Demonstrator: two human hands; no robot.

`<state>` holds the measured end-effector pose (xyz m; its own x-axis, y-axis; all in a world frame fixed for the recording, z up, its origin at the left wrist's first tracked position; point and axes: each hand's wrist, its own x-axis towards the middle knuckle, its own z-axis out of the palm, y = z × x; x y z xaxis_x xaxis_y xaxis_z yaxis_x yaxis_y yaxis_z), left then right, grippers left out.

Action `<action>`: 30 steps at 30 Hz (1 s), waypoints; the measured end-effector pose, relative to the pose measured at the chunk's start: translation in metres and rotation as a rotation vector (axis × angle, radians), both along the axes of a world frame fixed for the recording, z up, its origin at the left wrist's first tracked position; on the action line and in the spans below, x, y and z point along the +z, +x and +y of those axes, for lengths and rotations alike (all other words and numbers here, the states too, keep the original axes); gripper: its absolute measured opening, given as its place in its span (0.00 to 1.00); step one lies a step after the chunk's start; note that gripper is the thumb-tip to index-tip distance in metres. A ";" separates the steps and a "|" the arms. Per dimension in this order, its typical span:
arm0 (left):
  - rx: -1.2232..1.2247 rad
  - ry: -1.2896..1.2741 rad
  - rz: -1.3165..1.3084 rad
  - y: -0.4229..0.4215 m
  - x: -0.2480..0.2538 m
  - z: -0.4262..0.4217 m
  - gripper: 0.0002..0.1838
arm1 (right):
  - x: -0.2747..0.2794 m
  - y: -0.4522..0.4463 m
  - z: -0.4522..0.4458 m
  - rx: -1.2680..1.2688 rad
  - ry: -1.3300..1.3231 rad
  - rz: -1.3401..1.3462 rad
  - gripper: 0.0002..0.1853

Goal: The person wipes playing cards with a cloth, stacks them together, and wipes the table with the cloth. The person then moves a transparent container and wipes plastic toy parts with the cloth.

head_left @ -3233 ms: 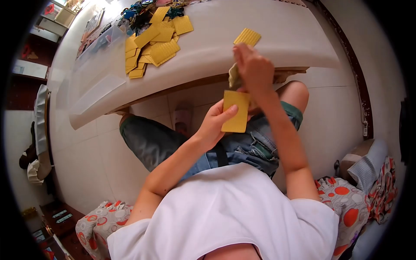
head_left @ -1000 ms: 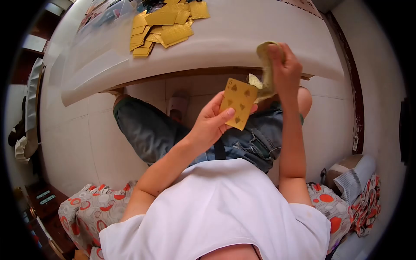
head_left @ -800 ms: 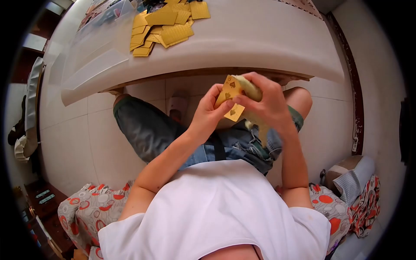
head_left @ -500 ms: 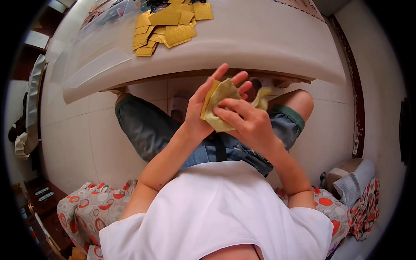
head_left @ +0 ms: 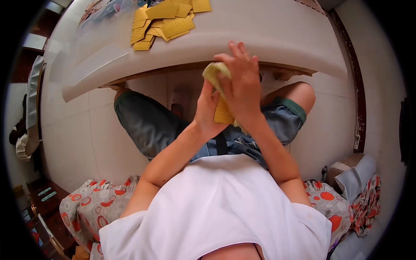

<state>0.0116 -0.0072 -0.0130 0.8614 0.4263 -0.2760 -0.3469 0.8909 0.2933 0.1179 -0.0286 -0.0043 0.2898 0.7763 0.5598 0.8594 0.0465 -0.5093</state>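
Observation:
My left hand [head_left: 207,113] is closed around a flat gold rectangle [head_left: 223,112] with a textured surface, held above my lap. Across its upper part lies a pale yellow cloth [head_left: 214,72], partly folded up. My right hand [head_left: 243,89] is over the cloth and the far side of the rectangle, smeared by motion, with several fingertips pointing away from me. Its palm and thumb are hidden, though the cloth appears to be pressed under it. Several more gold rectangles [head_left: 167,19] lie in a loose, overlapping pile on the table.
The white-covered table [head_left: 268,39] stands ahead, its wooden edge beyond my hands. A clear plastic container [head_left: 117,19] with small items is at its left, beside a transparent sheet [head_left: 93,71]. I sit on a seat with patterned fabric [head_left: 89,208].
My right hand has swung forward and up with the cloth, uncovering the lower part of the gold rectangle. My left fingers have gone from stretched out to wrapped around it.

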 end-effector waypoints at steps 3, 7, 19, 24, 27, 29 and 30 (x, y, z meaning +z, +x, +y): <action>0.142 0.297 -0.150 0.016 -0.025 0.005 0.39 | -0.007 -0.037 -0.017 0.121 0.079 0.005 0.18; 0.072 0.171 -0.272 0.012 -0.027 0.025 0.35 | -0.015 -0.036 -0.030 0.277 0.036 0.169 0.27; 0.283 0.546 0.031 0.002 0.015 0.022 0.38 | 0.006 -0.004 -0.054 0.089 -0.032 1.336 0.13; 0.201 0.425 -0.079 0.002 0.036 0.011 0.34 | 0.020 -0.008 -0.071 0.267 -0.272 1.320 0.22; 0.164 0.378 -0.018 -0.013 0.037 0.015 0.33 | 0.023 0.008 -0.084 0.208 -0.257 1.023 0.26; 0.065 0.316 0.022 -0.023 0.036 0.015 0.33 | 0.024 0.014 -0.092 0.176 -0.003 0.909 0.19; 0.039 0.278 0.020 -0.025 0.031 0.012 0.34 | 0.030 0.018 -0.089 0.202 0.056 0.638 0.17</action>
<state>-0.0132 0.0046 0.0179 0.8382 0.5211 -0.1606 -0.3713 0.7611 0.5318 0.1356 -0.1180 0.0262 0.4294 0.8249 0.3678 0.3625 0.2155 -0.9067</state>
